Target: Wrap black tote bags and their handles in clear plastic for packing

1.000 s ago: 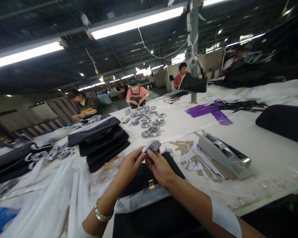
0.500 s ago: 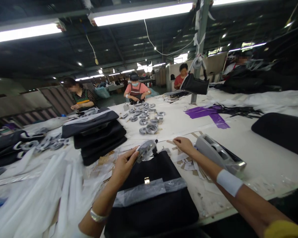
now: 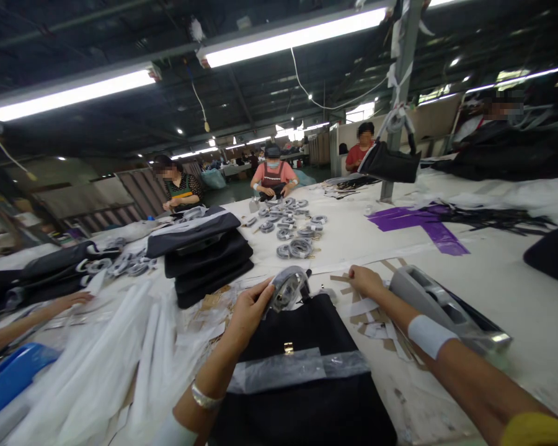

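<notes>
A black bag (image 3: 302,409) with a gold clasp and a clear plastic strip across it lies in front of me. My left hand (image 3: 253,303) pinches a wrapped, coiled strap (image 3: 289,290) above the bag's top edge. To the right, my right hand (image 3: 365,282) has its fingers closed at brown paper strips (image 3: 341,280) on the table; the fingertips hold the end of one strip. Beside that hand sits a grey tape dispenser (image 3: 439,303). Loose white and brown slips (image 3: 376,328) lie below my right hand.
Stacked black bags (image 3: 209,260) stand at the left, near white plastic wrapping (image 3: 97,365) and a blue dispenser (image 3: 18,378). Coiled straps (image 3: 300,248) and purple sheets (image 3: 418,223) lie farther back. Another person's hand (image 3: 72,301) reaches in from the left. Several people sit beyond the table.
The view has swung left, so the scene sits farther right. Another person's hand and a blue dispenser have come into view at the left. Both my hands keep nearly the same pose.
</notes>
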`<action>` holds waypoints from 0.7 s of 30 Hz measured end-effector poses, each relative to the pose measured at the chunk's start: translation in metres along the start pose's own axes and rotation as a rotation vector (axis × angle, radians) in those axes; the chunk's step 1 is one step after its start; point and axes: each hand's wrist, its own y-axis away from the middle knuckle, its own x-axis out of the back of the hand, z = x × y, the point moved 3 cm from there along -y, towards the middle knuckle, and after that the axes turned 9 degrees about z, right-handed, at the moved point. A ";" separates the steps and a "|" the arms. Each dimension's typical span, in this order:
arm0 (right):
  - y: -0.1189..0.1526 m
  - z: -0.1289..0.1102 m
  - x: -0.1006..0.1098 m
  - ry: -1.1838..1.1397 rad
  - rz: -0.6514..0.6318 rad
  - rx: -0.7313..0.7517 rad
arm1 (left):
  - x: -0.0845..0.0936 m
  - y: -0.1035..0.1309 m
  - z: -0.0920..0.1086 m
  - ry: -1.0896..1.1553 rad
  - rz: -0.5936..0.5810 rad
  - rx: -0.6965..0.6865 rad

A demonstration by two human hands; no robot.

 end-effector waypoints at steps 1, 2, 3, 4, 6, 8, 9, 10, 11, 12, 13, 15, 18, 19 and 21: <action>0.001 -0.002 0.005 -0.030 0.036 0.018 | 0.000 -0.001 0.000 0.035 0.000 0.026; 0.004 -0.004 0.009 -0.069 0.074 0.041 | -0.001 -0.003 -0.001 0.070 0.003 0.059; 0.008 -0.007 0.015 -0.115 0.110 0.067 | -0.001 -0.005 -0.002 0.100 0.009 0.092; 0.013 -0.012 0.020 -0.168 0.142 0.092 | 0.000 -0.007 -0.003 0.122 0.018 0.121; 0.030 -0.023 0.029 -0.273 0.189 0.130 | 0.000 -0.011 -0.005 0.144 0.042 0.159; 0.055 -0.039 0.036 -0.430 0.178 0.166 | 0.000 -0.014 -0.006 0.153 0.062 0.163; 0.070 -0.048 0.038 -0.531 0.143 0.185 | 0.000 -0.015 -0.005 0.154 0.071 0.158; 0.086 -0.058 0.039 -0.682 0.068 0.210 | -0.001 -0.015 -0.004 0.151 0.076 0.150; 0.101 -0.069 0.039 -0.815 -0.014 0.227 | -0.002 -0.014 -0.002 0.143 0.078 0.139; 0.115 -0.079 0.039 -0.905 -0.074 0.235 | -0.003 -0.013 0.000 0.129 0.078 0.125; 0.127 -0.088 0.038 -0.965 -0.117 0.249 | -0.004 -0.011 0.003 0.111 0.076 0.110; 0.143 -0.103 0.037 -0.982 -0.132 0.270 | -0.007 -0.007 0.009 0.073 0.068 0.070; 0.147 -0.117 0.035 -0.959 -0.090 0.270 | -0.011 -0.002 0.015 0.014 0.056 -0.005; 0.145 -0.121 0.035 -0.960 -0.074 0.256 | -0.012 0.000 0.016 -0.011 0.051 -0.030; 0.139 -0.128 0.034 -0.986 -0.059 0.222 | -0.015 0.002 0.017 -0.068 0.044 -0.072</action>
